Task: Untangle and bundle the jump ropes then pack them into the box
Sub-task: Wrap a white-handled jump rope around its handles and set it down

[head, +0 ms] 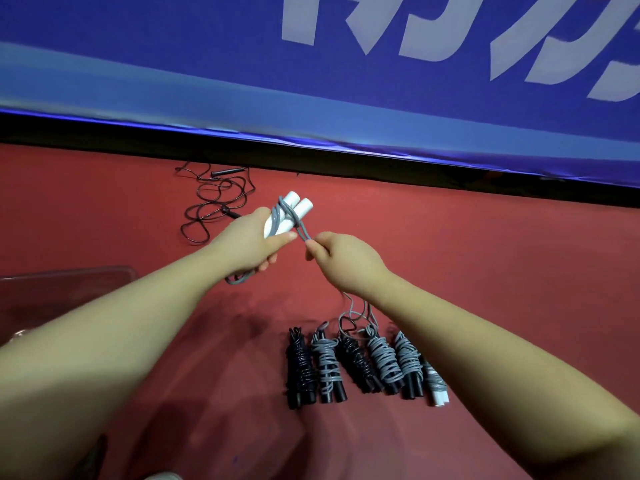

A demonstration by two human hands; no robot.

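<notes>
Left hand [247,242] grips white handles [294,209]; right hand [341,261] pinches grey cord [276,221]; clear box [69,273] at left, contents unclear.

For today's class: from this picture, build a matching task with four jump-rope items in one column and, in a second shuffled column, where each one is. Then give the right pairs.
Column one:
1. white handles
2. grey cord
3. loose black rope
4. wound bundles

Column two:
a. pinched by the right hand
b. gripped in the left hand
c. in a row on the red floor
d. sprawled near the blue banner

Pairs: 1-b, 2-a, 3-d, 4-c.
</notes>
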